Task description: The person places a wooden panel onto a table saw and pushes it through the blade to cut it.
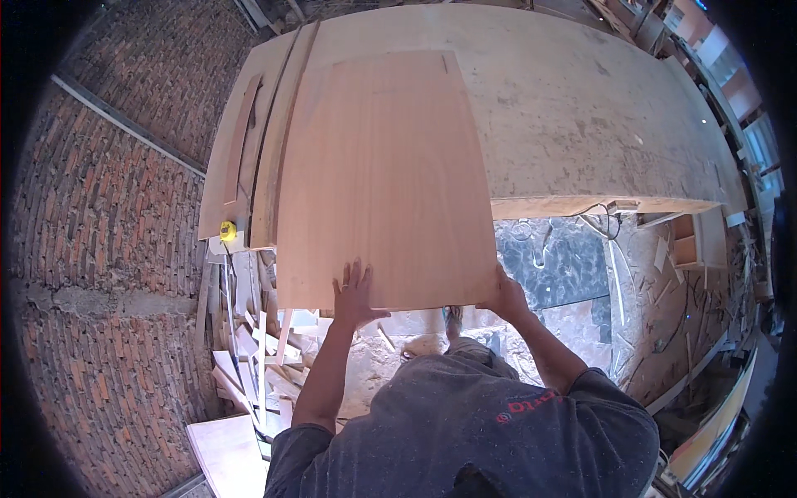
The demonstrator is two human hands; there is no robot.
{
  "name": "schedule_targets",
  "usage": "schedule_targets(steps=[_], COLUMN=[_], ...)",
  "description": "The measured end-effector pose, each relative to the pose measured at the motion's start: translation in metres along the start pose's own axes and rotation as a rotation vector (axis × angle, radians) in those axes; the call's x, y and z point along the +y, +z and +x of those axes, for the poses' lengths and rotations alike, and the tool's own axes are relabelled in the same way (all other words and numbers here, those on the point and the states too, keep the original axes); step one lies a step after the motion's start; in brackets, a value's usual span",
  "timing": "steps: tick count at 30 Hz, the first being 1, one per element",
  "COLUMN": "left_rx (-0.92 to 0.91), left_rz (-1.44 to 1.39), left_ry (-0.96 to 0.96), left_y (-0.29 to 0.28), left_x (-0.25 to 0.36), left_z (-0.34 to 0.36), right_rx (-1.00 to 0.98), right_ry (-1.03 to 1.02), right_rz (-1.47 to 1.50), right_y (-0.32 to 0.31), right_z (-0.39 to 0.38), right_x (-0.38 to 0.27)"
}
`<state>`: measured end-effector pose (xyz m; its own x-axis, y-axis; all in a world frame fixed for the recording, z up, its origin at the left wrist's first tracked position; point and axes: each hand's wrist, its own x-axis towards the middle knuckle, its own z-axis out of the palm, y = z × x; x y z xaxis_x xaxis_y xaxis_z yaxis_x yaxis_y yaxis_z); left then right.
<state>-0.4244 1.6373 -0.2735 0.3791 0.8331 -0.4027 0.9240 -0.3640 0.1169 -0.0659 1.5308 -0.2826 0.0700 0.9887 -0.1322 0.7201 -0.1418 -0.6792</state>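
A reddish-brown plywood panel (pixel 386 174) lies flat on the large worktable, its near end jutting past the table's front edge. My left hand (pixel 357 297) rests on the panel's near edge, left of its middle, with fingers spread flat on top and thumb out to the side. At the near right corner my right hand (pixel 505 297) grips the panel's side edge; part of its fingers is hidden. Left of the panel, a long wooden strip (pixel 286 141) runs along the tabletop.
The pale worktable (pixel 573 116) extends right. A yellow tape measure (pixel 227 231) sits at its left front corner, near a thin wood strip (pixel 242 141). Wood offcuts (pixel 249 365) litter the floor at left, beside a brick wall (pixel 116 224). A cable (pixel 610 217) hangs at the table's front.
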Motion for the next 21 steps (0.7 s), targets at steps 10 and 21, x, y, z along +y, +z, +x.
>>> schedule_targets(steps=[10,21], left_rx=[0.06,0.084], left_rz=[0.039,0.028], left_ry=[-0.02,-0.035], left_y=[-0.009,-0.017], left_x=[-0.006,-0.012], left_z=[0.043,0.059], right_rx=[-0.067,-0.055], right_ry=[0.125,0.176], right_rz=[-0.067,-0.058], right_y=[0.01,-0.001], right_z=[0.042,0.052], right_x=[0.036,0.022])
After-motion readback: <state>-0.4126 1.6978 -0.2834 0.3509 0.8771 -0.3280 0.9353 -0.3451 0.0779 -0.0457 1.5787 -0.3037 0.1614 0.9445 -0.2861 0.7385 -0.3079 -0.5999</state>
